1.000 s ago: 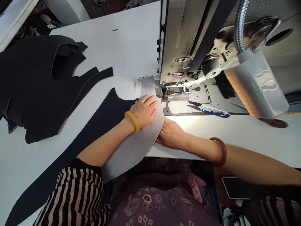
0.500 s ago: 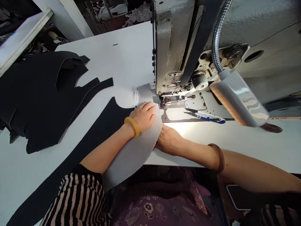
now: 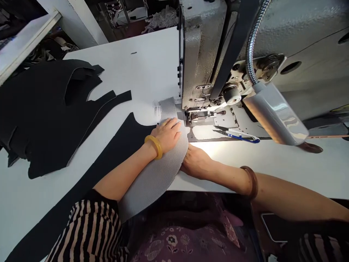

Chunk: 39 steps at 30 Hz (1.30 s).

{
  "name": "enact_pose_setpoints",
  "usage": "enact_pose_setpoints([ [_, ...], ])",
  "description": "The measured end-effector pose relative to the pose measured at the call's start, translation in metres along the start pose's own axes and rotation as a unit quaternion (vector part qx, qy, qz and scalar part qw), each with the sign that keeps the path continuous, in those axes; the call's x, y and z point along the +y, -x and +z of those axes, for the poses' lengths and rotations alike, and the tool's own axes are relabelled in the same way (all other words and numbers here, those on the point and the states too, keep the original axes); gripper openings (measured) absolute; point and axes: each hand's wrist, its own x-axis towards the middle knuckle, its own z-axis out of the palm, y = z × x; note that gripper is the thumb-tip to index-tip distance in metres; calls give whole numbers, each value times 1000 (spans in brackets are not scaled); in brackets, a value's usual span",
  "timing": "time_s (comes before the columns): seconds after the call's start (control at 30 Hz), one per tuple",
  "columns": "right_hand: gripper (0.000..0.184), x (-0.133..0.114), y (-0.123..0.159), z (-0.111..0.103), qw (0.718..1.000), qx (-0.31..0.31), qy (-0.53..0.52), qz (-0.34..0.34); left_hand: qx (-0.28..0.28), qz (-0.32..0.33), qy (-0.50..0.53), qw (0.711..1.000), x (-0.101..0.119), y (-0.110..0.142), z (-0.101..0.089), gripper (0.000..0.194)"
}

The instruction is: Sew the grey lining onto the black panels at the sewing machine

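Note:
A grey fabric piece (image 3: 152,185) with a curved edge lies at the sewing machine's needle area (image 3: 191,118), partly over a long black fabric piece (image 3: 109,160). My left hand (image 3: 167,135) rests flat on the grey fabric, fingers stretched towards the presser foot, pressing nothing else. At the curved right edge of the fabric, my right hand (image 3: 197,162) is curled round the edge; its fingertips are hidden beneath the cloth. Both hands are close to the needle area, just in front of it. Blue-handled thread snips (image 3: 240,136) lie to the right of the needle.
Black cut fabric pieces (image 3: 46,109) are stacked on the white table (image 3: 152,62) at the left. The machine head (image 3: 201,47) and a lamp (image 3: 278,112) on a flexible neck overhang the right side. A phone (image 3: 275,227) lies low at the right.

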Motion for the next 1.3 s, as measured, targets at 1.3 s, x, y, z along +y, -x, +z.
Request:
enact_pose_setpoints([
  [1.3, 31, 10, 19, -1, 993, -32, 60, 102, 88, 113, 11, 990, 3, -28, 12, 35],
])
